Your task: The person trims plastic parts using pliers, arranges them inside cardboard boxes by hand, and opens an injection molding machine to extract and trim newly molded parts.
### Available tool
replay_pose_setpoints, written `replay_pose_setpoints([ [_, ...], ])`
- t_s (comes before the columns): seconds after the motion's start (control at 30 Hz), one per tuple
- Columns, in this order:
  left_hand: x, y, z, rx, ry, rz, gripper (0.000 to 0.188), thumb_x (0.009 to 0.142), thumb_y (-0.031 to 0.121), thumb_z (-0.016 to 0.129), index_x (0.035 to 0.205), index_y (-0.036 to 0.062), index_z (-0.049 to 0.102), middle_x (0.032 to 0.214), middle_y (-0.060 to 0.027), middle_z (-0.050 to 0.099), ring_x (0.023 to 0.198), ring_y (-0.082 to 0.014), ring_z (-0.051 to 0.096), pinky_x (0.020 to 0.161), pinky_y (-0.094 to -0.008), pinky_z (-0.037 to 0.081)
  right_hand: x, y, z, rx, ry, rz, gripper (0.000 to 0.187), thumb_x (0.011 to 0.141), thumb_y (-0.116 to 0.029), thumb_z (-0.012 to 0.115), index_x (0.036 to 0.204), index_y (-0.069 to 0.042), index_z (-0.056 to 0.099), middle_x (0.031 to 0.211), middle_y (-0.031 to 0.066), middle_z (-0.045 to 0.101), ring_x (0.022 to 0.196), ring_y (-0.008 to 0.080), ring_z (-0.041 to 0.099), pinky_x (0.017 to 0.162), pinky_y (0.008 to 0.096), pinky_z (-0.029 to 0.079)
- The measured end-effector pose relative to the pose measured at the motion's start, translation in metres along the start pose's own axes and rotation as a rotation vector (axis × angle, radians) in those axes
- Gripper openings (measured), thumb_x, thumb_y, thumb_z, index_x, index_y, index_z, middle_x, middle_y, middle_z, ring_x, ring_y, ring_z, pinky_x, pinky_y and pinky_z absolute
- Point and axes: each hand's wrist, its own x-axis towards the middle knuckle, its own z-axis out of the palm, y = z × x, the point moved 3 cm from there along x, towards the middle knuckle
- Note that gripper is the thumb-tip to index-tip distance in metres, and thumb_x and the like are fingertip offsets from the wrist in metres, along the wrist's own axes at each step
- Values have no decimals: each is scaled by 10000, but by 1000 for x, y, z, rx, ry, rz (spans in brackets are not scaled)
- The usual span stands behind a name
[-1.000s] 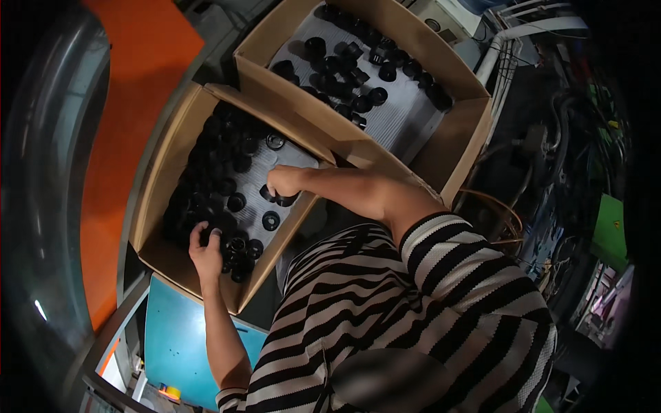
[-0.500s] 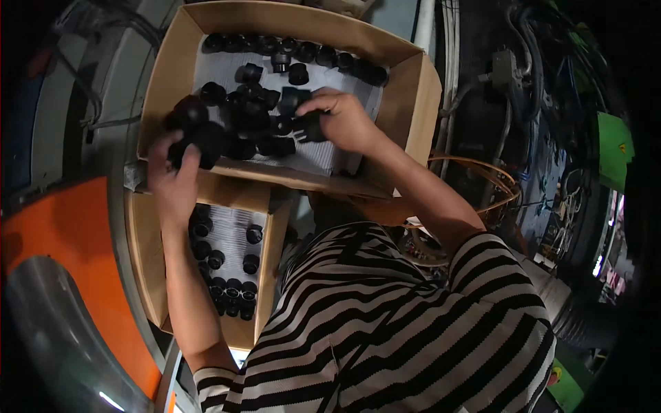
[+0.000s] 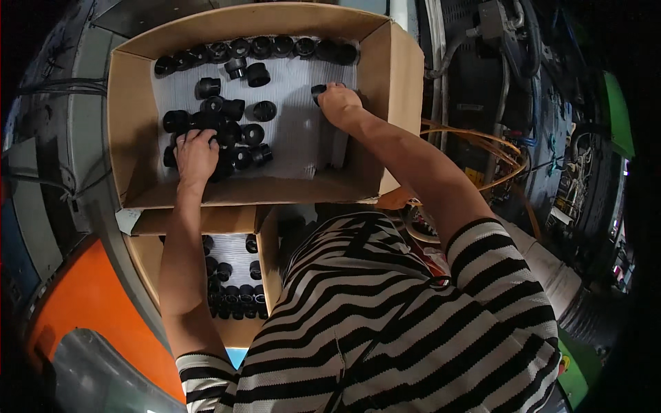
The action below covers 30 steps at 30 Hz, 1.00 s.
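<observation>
A large cardboard box [image 3: 405, 96] holds many short black plastic pipe fittings on a pale corrugated liner [image 3: 296, 103]. My right hand [image 3: 340, 107] is closed around a black pipe fitting [image 3: 317, 93] near the box's right wall. At the left, my left hand [image 3: 196, 157] reaches down on the loose heap, its fingers bent over a dark fitting that they mostly cover. Beside it lie more heaped fittings [image 3: 253, 133], tipped at various angles. A row of fittings [image 3: 261, 47] lines the far wall, with a couple more just in front of it.
Nearer me stands a second cardboard box [image 3: 272, 258] with several black fittings [image 3: 246, 294] inside. An orange panel [image 3: 100, 303] is at the lower left. Orange hoses [image 3: 506, 162], pipes and dark machinery crowd the right side.
My right hand has moved right and away from the heap with a fitting. My left hand has lowered dark fittings from the near left edge onto the heap. The view has shifted.
</observation>
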Motion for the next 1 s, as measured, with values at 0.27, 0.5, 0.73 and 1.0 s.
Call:
replay_pose_setpoints([
  [0.27,-15,27,-39,62,-37,67,388,826,196,694,1197,101,634,1201,-151,601,1083,-378,564,921,-458,462,-29,6,-29,443,-18,168,245,834,-56,589,1045,-38,714,1045,207,691,933,347,684,843,386,554],
  [0.5,-6,136,-25,-351,-43,456,642,793,134,729,1385,107,484,1256,-149,576,1086,-385,554,929,-460,465,-42,-53,-5,1545,-20,574,250,836,-109,587,1045,-5,678,986,219,692,899,346,686,816,391,538],
  [0.73,31,138,7,-275,-137,404,687,756,163,761,1376,87,473,1196,-185,594,1085,-398,553,946,-458,454,-40,-53,8,1371,297,489,269,836,-144,603,1060,-19,680,973,240,687,924,396,669,808,406,533],
  [1.0,106,193,48,-623,122,282,523,749,129,761,1215,38,541,1117,-209,624,1049,-397,567,914,-461,456,-25,-51,82,409,-357,191,177,813,-131,633,950,-38,696,971,130,702,923,265,685,813,364,527],
])
